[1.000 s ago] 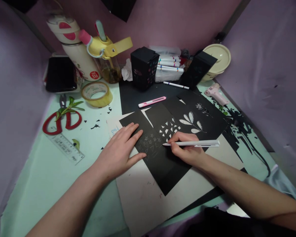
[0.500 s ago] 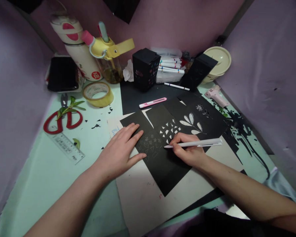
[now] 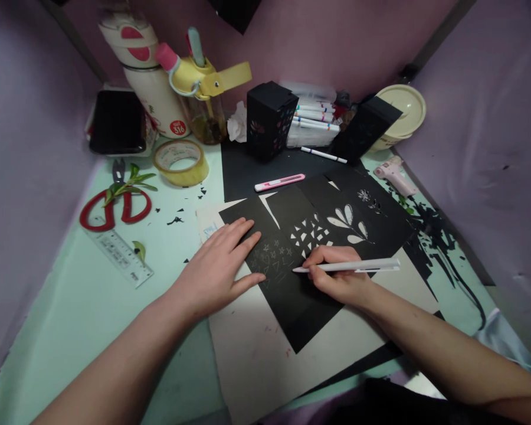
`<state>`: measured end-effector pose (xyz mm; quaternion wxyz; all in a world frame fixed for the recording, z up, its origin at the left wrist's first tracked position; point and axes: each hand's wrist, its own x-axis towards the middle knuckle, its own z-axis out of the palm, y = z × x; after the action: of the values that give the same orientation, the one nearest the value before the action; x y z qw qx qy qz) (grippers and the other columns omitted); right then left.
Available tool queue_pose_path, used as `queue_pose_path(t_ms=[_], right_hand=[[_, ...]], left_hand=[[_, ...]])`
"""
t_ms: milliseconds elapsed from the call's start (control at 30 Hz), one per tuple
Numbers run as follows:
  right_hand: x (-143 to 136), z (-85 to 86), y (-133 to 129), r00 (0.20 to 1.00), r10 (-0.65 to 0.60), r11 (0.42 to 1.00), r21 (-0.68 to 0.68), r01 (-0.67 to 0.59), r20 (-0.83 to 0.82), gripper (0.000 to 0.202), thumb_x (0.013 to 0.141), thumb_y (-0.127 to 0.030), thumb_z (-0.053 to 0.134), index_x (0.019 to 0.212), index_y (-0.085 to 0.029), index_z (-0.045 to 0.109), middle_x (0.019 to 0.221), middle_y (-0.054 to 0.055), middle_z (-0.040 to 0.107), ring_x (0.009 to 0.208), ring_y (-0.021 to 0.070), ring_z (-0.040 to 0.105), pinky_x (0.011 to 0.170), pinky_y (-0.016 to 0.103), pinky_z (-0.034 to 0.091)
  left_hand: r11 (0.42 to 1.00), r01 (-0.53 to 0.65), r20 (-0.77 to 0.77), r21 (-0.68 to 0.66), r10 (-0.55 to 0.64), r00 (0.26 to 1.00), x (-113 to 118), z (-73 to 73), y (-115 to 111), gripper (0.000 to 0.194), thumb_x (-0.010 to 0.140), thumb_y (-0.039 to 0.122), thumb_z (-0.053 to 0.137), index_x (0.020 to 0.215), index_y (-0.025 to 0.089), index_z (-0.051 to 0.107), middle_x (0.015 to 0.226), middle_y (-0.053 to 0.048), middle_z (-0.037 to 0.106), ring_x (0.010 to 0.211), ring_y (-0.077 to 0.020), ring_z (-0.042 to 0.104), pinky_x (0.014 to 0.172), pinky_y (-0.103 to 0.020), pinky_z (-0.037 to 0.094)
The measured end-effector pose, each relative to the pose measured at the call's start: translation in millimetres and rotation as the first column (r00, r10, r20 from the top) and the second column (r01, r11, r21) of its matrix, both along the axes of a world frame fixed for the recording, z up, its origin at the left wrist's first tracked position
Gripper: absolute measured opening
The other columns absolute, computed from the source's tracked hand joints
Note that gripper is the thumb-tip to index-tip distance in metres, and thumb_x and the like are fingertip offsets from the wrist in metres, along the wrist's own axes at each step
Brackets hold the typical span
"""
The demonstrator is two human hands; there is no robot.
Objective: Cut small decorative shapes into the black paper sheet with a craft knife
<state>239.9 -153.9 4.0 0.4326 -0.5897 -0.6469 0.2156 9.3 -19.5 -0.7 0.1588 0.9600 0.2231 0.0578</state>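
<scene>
- Pretty clearly a drawing step, I'd say: the right hand (image 3: 343, 278) had a white pen (image 3: 367, 265) pinched in its fingers, tip at the black sheet (image 3: 296, 316), just beside some pale stars and triangles. Couldn't tell if the tip actually touched.
- Left hand (image 3: 221, 260) wasn't gripping anything, just lay open and flat over the sheet's left edge.
- The sheet sat on a pale board (image 3: 252, 372), toward the near edge of the table (image 3: 84, 330), one corner pointing at the person.
- Pink cutter (image 3: 279, 182) lay past the sheet's far edge; red-handled scissors (image 3: 108, 217) and a clear ruler (image 3: 124, 260) were by the table's left edge.
- Imo another stroke would've called for light, steady pen pressure and that left palm pinning the paper.
</scene>
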Motion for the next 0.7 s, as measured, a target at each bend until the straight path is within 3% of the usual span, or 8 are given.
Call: queue_pose_path(t_ms=[267, 700], right_hand=[[-0.1, -2.9, 0.0, 1.000, 0.003, 1.000, 0.019, -0.003, 0.002, 0.014, 0.080, -0.014, 0.056, 0.069, -0.019, 0.064, 0.057, -0.001, 0.064, 0.047, 0.0103, 0.057, 0.046, 0.022, 0.043], [-1.0, -4.4, -0.9, 0.994, -0.106, 0.994, 0.032, 0.107, -0.016, 0.015, 0.076, -0.011, 0.054, 0.065, -0.021, 0.058, 0.059, -0.002, 0.063, 0.049, 0.0108, 0.056, 0.047, 0.023, 0.042]], left_hand=[[1.000, 0.006, -0.013, 0.025, -0.006, 1.000, 0.4, -0.3, 0.2, 0.073, 0.091, 0.064, 0.051, 0.145, 0.015, 0.045, 0.158, -0.014, 0.034, 0.146, -0.0356, 0.030, 0.116, -0.055, 0.034], [0.997, 0.014, -0.049, 0.072, -0.010, 0.999, -0.3, -0.7, 0.3, 0.073, 0.093, 0.066, 0.045, 0.147, 0.017, 0.043, 0.159, -0.013, 0.032, 0.146, -0.0341, 0.029, 0.115, -0.055, 0.036]])
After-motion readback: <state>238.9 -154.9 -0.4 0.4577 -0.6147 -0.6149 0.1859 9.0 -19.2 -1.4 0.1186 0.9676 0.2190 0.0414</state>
